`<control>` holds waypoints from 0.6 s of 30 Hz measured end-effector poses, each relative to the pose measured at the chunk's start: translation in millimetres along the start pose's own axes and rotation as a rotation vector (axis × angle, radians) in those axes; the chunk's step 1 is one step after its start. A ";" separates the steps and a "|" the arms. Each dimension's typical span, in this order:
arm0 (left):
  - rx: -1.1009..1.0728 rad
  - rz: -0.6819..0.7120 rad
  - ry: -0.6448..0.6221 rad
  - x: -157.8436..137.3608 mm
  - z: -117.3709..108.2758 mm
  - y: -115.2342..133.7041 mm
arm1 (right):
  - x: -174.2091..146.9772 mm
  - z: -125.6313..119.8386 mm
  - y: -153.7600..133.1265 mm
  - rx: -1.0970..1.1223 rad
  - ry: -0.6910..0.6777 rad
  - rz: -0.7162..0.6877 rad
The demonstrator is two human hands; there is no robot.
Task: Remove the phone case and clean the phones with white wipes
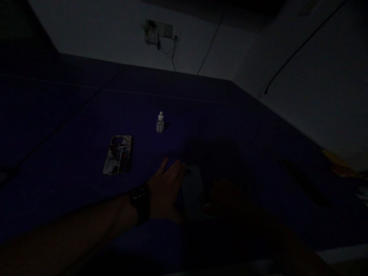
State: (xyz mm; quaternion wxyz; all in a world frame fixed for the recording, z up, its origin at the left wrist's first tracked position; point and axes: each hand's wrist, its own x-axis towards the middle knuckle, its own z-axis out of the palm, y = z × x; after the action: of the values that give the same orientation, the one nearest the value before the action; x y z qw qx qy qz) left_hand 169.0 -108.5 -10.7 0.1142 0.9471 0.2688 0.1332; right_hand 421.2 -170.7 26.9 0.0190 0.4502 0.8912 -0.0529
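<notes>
A grey smartphone (193, 191) lies back side up on the dark blue table, its camera end pointing away from me. My left hand (167, 191), with a black watch on the wrist, grips the phone along its left edge, fingers at the top corner and thumb near the bottom. My right hand (230, 197) is in deep shadow on the phone's right side. By its fingers, over the phone's lower right part, is a small pale thing (211, 210), too dark to name. Left of my hands lies a patterned phone case (118, 155). Farther back stands a small dropper bottle (160, 123) with a white cap.
The room is very dark. A long dark flat object (304, 182) lies to the right, near something yellow and red (340, 163) by the wall. Wall sockets (162, 30) with plugs and hanging cables are behind the blue table (184, 86).
</notes>
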 end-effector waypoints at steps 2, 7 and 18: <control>0.004 -0.005 0.009 0.0 1.8 -0.4 | 9.4 1.6 -9.7 -0.009 -0.007 -0.013; 0.030 0.014 -0.024 -0.2 -0.1 -1.1 | 37.2 8.8 -37.0 0.010 0.032 -0.062; 0.036 -0.014 0.001 1.1 2.4 0.8 | -13.8 7.3 8.3 0.006 -0.025 0.039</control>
State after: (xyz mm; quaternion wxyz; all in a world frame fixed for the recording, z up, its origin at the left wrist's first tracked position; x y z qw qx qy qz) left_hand 171.0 -108.9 -12.6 0.0977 0.9470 0.2778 0.1281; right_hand 436.0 -177.6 20.2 0.0298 0.4667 0.8818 -0.0608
